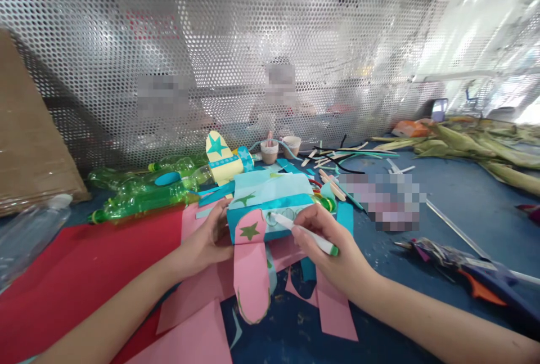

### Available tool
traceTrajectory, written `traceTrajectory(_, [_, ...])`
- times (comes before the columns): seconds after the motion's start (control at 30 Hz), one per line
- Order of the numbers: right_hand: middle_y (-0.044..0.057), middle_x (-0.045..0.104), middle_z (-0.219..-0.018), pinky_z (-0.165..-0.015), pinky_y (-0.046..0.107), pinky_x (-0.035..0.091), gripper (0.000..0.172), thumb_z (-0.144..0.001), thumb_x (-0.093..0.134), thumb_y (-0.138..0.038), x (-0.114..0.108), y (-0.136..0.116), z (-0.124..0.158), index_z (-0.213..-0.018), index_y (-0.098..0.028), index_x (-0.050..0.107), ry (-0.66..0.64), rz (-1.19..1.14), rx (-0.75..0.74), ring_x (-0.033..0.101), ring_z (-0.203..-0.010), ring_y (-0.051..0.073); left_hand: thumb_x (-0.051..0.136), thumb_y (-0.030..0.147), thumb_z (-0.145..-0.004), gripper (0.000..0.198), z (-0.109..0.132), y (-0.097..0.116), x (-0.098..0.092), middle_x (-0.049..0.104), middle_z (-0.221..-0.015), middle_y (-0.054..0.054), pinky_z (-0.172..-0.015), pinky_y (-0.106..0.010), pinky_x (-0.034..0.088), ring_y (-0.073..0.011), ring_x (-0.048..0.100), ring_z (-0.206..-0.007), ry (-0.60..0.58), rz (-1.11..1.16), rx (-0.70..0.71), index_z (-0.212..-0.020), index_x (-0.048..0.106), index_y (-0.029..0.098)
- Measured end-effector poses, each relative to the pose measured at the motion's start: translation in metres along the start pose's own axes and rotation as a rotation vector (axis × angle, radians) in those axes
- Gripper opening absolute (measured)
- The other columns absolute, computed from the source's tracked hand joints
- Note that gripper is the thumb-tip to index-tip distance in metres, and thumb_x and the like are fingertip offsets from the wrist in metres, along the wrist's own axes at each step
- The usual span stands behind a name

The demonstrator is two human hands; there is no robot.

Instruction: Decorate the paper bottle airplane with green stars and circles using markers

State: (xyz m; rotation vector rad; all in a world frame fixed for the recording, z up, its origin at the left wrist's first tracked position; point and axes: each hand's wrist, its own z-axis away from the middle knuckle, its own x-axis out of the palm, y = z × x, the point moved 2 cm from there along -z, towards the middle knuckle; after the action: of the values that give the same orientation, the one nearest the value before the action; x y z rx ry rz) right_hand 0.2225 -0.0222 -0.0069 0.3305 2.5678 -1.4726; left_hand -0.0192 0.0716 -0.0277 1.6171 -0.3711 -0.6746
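Note:
My right hand (327,234) is closed around a white marker (310,233) with a green end. The marker's tip touches a light blue strip with drawn circles on the side of a paper-covered craft model (274,195). That model is wrapped in blue paper, and a pink paper wing (251,279) with a green star hangs from its near side. My left hand (213,234) grips the model's left end, its fingertips partly hidden behind it. A yellow paper piece with a blue star (217,147) stands just behind.
Green plastic bottles (143,201) lie at the left, near red paper (126,268). Pink paper scraps (194,336) lie in front. At the right are a glue gun (468,277), wooden sticks (333,184) and corn husks (464,147). Behind stand two small cups (269,152) and a perforated metal panel (236,43).

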Motion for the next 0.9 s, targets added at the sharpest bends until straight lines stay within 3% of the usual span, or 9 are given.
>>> traceTrajectory(0.17, [-0.002,0.053,-0.074,-0.053,0.023,0.04,0.01,-0.094,0.052,-0.024,0.0,-0.002,-0.001,-0.084,-0.022,0.051,-0.008,0.003,-0.007,0.049,-0.058,0.01,0.081,0.038,-0.074,0.098,0.001,0.001,0.001,0.034,-0.155,-0.016,-0.11,-0.054,0.04,-0.037,0.041,-0.139,-0.015,0.0,0.002,-0.148,0.017,0.033])
traceTrajectory(0.43, [-0.001,0.054,-0.075,-0.053,0.024,0.041,0.011,-0.094,0.051,-0.025,0.001,-0.002,-0.001,-0.083,-0.022,0.051,-0.006,0.008,-0.007,0.049,-0.059,0.011,0.08,0.038,-0.077,0.088,-0.003,0.007,0.004,0.04,-0.152,-0.012,-0.109,-0.051,0.042,-0.0343,0.044,-0.137,-0.055,0.007,0.096,-0.146,0.024,0.035])
traceTrajectory(0.67, [-0.001,0.054,-0.073,-0.054,0.025,0.04,0.011,-0.094,0.051,-0.025,0.0,-0.003,-0.001,-0.083,-0.022,0.051,0.009,0.007,0.011,0.049,-0.059,0.011,0.081,0.037,-0.075,0.093,0.001,0.001,0.0,0.034,-0.156,-0.015,-0.11,-0.055,0.039,-0.0366,0.042,-0.138,-0.009,0.006,0.008,-0.147,0.022,0.033])
traceTrajectory(0.9, [-0.002,0.054,-0.071,-0.054,0.026,0.04,0.011,-0.094,0.051,-0.023,-0.003,-0.004,-0.001,-0.082,-0.022,0.052,0.045,0.025,-0.002,0.05,-0.06,0.012,0.083,0.037,-0.073,0.095,0.0,-0.005,-0.003,0.039,-0.153,-0.014,-0.108,-0.053,0.043,-0.0369,0.045,-0.136,0.008,-0.006,0.019,-0.147,0.024,0.033])
